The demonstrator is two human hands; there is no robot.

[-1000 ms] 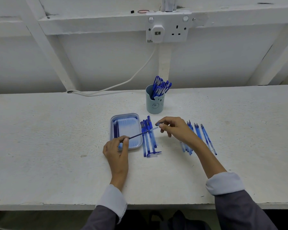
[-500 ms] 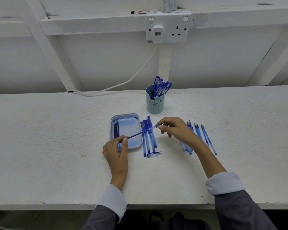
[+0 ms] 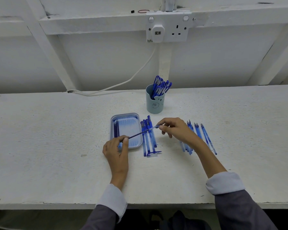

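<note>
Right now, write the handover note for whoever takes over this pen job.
The left hand pinches the dark end of a refill over the tray; the right hand pinches its pale-blue end.
Done: a few refills lie in the tray. Pen parts lie in a middle row beside it and a right row.
Left, probably: put this refill in the tray, then do the pens in the cup.

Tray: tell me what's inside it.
A few dark refills lie along the left side of the tray. The left hand covers its near corner, so anything there is hidden.
</note>
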